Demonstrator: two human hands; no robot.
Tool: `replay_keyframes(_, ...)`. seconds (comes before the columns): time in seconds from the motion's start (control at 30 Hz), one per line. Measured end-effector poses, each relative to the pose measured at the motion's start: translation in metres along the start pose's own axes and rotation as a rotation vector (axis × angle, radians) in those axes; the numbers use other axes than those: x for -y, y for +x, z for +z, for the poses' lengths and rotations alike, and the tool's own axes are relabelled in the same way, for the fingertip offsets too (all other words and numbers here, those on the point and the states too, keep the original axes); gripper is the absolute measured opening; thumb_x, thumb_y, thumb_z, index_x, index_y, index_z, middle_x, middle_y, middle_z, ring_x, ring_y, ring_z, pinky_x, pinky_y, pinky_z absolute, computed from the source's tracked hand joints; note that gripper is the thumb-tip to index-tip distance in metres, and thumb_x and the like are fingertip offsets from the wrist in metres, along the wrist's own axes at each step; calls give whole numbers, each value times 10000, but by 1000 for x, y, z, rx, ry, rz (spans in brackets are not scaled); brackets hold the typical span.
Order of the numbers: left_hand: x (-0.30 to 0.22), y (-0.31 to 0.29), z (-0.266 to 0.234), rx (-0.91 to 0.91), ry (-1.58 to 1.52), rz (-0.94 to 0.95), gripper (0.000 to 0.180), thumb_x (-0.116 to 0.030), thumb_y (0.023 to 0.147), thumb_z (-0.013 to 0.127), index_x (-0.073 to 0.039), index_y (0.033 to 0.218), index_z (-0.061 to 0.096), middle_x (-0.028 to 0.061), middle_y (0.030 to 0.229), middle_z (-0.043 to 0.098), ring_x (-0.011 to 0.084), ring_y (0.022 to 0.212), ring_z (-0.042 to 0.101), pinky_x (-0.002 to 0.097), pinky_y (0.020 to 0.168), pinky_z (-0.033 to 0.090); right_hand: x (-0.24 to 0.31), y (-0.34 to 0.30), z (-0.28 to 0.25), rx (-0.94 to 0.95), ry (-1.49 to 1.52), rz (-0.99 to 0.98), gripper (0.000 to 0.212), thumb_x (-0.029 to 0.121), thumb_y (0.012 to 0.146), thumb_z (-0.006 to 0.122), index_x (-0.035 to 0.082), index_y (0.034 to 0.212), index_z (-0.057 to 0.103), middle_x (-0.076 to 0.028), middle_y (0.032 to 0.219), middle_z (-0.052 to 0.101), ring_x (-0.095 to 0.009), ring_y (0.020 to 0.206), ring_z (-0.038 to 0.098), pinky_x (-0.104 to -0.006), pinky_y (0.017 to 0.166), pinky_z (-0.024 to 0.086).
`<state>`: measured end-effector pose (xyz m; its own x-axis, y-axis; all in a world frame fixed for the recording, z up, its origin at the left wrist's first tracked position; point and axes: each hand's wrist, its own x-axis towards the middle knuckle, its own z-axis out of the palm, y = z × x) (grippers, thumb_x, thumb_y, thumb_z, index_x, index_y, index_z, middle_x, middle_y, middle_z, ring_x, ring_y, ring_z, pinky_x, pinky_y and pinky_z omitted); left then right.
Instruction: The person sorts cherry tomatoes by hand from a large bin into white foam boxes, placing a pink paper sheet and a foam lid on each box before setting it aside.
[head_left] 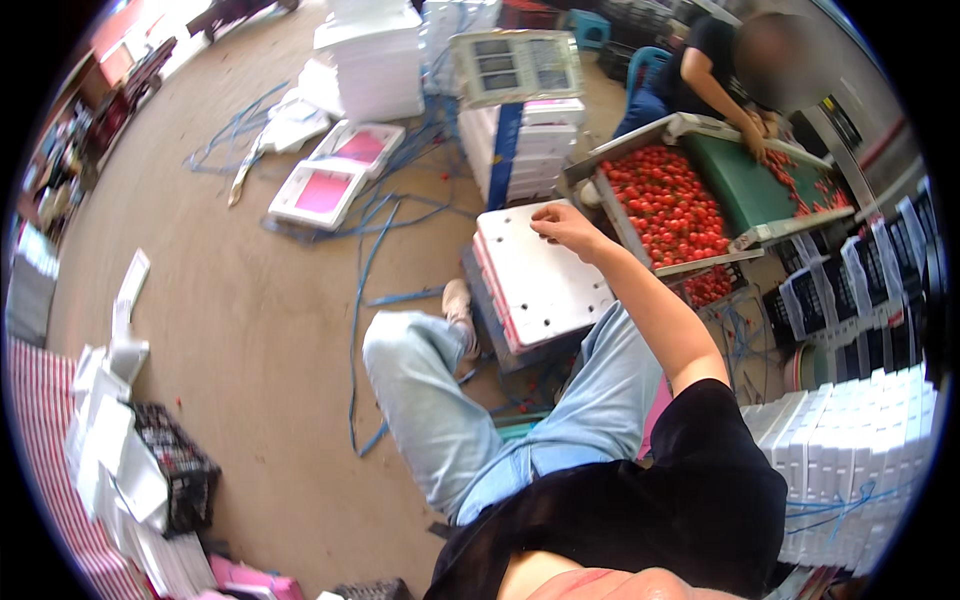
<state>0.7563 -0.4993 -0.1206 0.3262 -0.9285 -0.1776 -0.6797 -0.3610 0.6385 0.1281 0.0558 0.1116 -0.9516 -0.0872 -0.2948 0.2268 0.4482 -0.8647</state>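
Observation:
My right hand is at the far edge of a white foam lid with small dark holes. The fingers are loosely bent and apart, with nothing visible in them; whether they press on the lid cannot be told. Under the lid is a foam box with a pinkish-red side, resting on a dark support between my knees. My left hand is out of view. To the right, a sorting tray holds many cherry tomatoes, with a green sloping surface beside them.
A co-worker's hand reaches over the tray's tomatoes. Stacked white boxes carry a display frame. Two pink-lined trays lie on the floor among blue straps. A black crate stands left; strapped foam boxes stand right.

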Motion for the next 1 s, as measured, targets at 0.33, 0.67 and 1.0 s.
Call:
replay_keyframes(0.33,-408,-336,177,672,-597,1114,545,-92,936,627,44,1422,422,177,1455,450,289,1381,409,426,1187,280,22,212,-125,-623,-1041,-286,427,267,853,688,20,1194,617,-190,1250,626,-395,1164,574,-471,968,488)
replay_keyframes(0.67,-466,-663,228,1522,-747,1591,533,-20,748,707,56,1250,544,210,1256,569,361,1217,526,439,1079,376,-7,388,-138,-495,-1168,-190,240,231,895,616,98,1078,696,-141,1167,679,-300,1200,591,-471,970,480)
replay_keyframes(1.0,-468,-685,239,1639,-622,1470,297,-16,784,689,25,1075,642,158,1086,648,294,1033,604,380,953,451,38,336,-201,-555,-1392,-341,182,173,904,575,111,980,728,-129,1128,708,-255,1179,626,-474,955,481)
